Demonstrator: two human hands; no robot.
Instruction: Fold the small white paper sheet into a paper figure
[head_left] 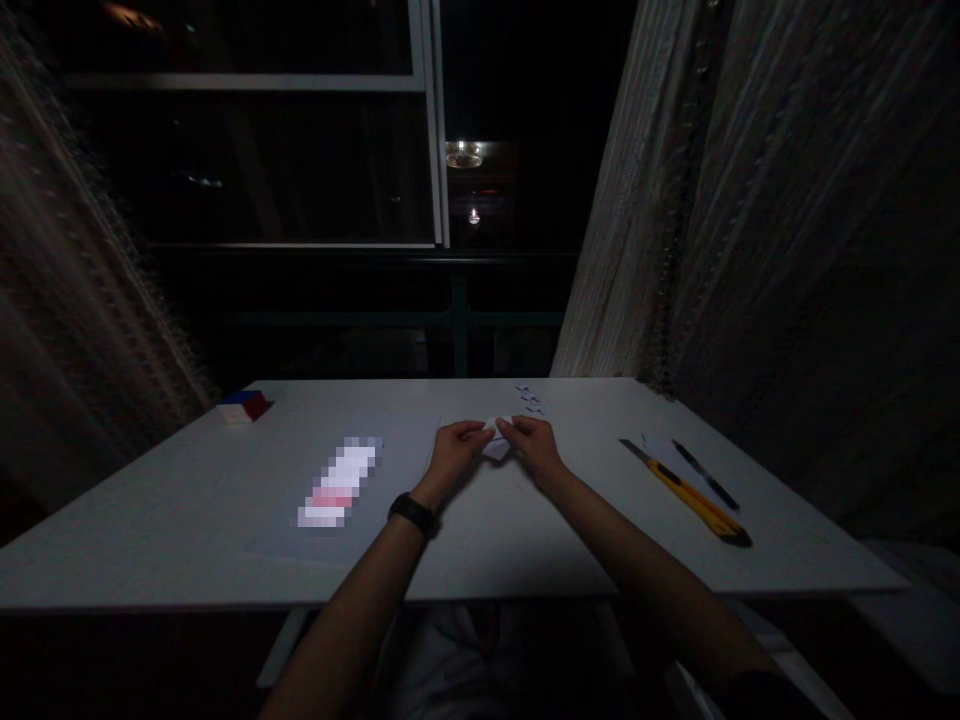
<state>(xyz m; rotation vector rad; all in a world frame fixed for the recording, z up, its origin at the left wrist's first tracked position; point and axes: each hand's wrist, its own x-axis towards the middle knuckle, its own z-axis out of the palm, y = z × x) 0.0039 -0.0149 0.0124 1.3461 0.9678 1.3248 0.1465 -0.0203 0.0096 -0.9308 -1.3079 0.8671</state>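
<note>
Both hands — left [454,452], right [534,445] — pinch a small folded paper [498,441] between fingertips above the table [187,500]; a yellow knife [694,495] lies well right.

Worn on the head, facing forward and down over a white table [187,520] toward a dark window [247,160] at upper left. Close enough to catch the left hand [452,455] and right hand [538,447] at mid-frame, between curtains [787,200] at both edges.
</note>
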